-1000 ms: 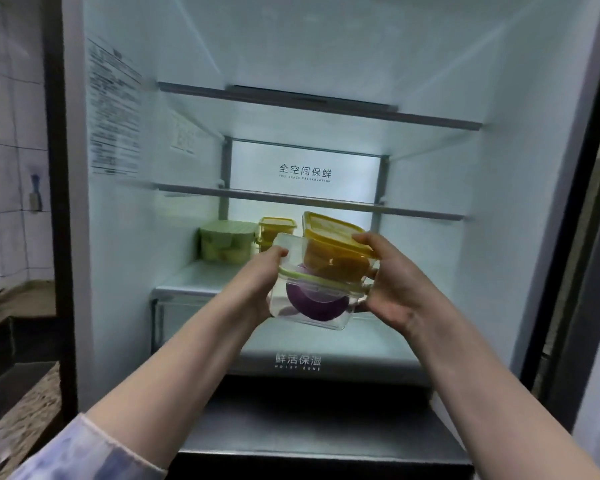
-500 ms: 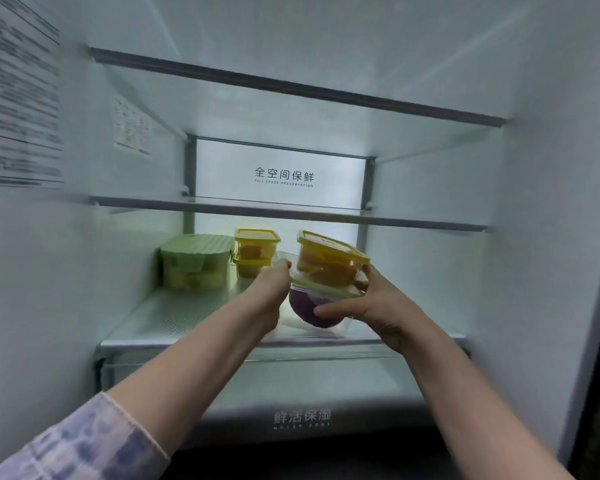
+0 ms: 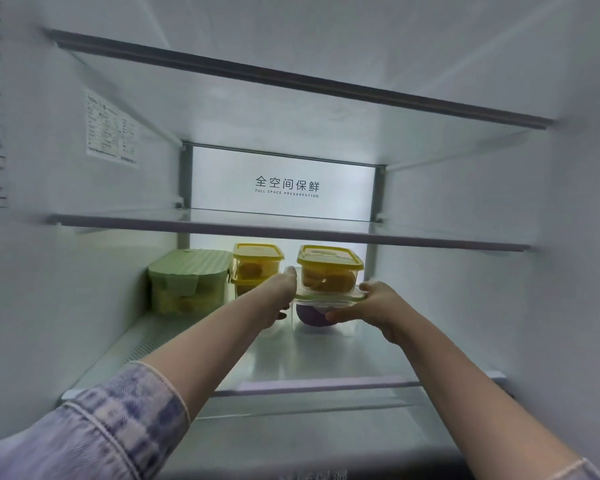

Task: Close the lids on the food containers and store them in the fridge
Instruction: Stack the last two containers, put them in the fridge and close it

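Both my hands reach deep into the open fridge. They grip a clear glass container (image 3: 314,317) with a green-rimmed lid and purple food inside. A yellow-lidded container (image 3: 329,268) of orange food is stacked on top of it. My left hand (image 3: 279,292) holds the clear container's left side, my right hand (image 3: 368,303) its right side. The stack sits low over the bottom glass shelf (image 3: 319,362); whether it touches the shelf I cannot tell.
At the back left of the same shelf stand a green-lidded container (image 3: 189,280) and two stacked yellow-lidded containers (image 3: 255,266). The middle glass shelf (image 3: 291,232) hangs just above the stack. The fridge walls close in left and right.
My hands have carried the stacked containers further into the fridge and lower, onto the area of the bottom shelf. The view has moved closer to the shelves.
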{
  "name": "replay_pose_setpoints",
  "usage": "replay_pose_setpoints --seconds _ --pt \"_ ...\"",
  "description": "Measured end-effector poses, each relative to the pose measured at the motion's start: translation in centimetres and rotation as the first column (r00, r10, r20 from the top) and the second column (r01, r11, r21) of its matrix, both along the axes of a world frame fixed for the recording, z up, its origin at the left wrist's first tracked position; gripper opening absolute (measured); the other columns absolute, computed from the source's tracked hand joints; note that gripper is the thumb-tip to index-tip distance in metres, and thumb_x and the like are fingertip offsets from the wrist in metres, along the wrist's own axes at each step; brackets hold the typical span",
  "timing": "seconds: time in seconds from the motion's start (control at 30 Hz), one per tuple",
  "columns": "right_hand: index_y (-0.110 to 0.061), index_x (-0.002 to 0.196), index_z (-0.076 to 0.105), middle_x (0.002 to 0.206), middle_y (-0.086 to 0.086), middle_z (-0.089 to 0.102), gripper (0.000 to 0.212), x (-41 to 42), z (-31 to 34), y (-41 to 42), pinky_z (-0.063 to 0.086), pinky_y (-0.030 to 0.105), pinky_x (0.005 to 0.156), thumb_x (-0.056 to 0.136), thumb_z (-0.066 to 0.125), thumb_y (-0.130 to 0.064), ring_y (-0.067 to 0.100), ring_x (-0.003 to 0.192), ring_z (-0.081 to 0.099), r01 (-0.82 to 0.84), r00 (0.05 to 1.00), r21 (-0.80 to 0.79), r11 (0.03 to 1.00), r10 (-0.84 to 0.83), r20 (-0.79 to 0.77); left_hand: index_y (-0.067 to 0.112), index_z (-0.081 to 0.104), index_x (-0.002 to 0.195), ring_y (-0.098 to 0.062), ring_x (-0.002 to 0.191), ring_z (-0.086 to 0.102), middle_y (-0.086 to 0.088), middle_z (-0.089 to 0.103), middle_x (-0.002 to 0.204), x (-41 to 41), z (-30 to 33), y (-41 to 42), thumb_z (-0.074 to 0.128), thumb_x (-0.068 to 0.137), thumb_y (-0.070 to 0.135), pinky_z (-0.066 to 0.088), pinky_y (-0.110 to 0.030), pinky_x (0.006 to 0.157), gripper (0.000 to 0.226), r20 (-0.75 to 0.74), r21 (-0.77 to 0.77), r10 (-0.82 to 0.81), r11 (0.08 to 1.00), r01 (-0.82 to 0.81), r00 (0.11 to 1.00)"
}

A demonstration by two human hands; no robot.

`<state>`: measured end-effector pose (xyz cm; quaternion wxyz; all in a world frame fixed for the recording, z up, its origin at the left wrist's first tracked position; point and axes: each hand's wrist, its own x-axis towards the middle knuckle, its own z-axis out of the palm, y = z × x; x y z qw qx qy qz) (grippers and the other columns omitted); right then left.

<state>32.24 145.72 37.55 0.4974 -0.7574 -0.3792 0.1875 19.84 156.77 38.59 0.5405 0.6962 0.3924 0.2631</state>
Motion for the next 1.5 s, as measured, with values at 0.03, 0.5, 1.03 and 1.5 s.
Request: replay_pose_setpoints --seconds 0.03,0.5,1.03,1.5 --pt "-0.001 0.124 0.054 0.119 0.016 0.061 0.080 0.6 0.2 0.6 0.047 0.043 0.101 0.053 0.090 -0.012 0.029 0.112 0.057 0.003 1.000 -0.031 1.000 -0.002 0.004 0.003 0.039 0.138 -0.027 0.114 0.052 -0.015 0.054 0.126 0.3 0.1 0.6 0.025 0.100 0.047 0.045 -0.036 0.097 0.059 0.006 0.000 -0.003 1.000 0.003 1.000" --pt "-0.006 0.126 0.051 0.121 0.009 0.059 0.075 5.5 1.3 7.2 0.052 0.034 0.092 0.061 0.088 -0.013 0.024 0.111 0.055 -0.025 0.999 -0.159 0.987 0.032 0.041 0.008 0.038 0.139 -0.018 0.101 0.054 -0.003 0.051 0.109 2.0 -1.1 3.7 0.029 0.101 0.040 0.045 -0.024 0.074 0.051 -0.086 0.190 -0.115 0.973 0.130 0.990" --pt "-0.013 0.100 0.052 0.084 0.001 0.056 0.039 4.9 0.4 7.7 0.042 0.019 0.057 0.075 0.077 -0.030 0.009 0.072 0.051 -0.011 0.974 -0.192 0.981 0.054 0.220 0.013 0.027 0.148 -0.028 0.134 0.042 -0.010 0.040 0.149 1.6 -1.9 4.2 0.038 0.100 0.029 0.037 -0.046 0.111 0.051 -0.153 0.337 -0.124 0.926 0.169 0.981" --pt "-0.012 0.123 0.057 0.119 0.003 0.063 0.049 0.2 0.5 1.5 0.051 0.035 0.090 0.082 0.064 -0.037 0.020 0.105 0.059 0.232 0.814 -0.058 0.971 -0.161 0.558 0.005 0.049 0.131 -0.018 0.091 0.056 -0.011 0.063 0.117 1.1 -1.7 4.4 0.049 0.096 0.027 0.046 -0.026 0.077 0.042 -0.206 0.650 -0.034 0.742 0.163 0.978"
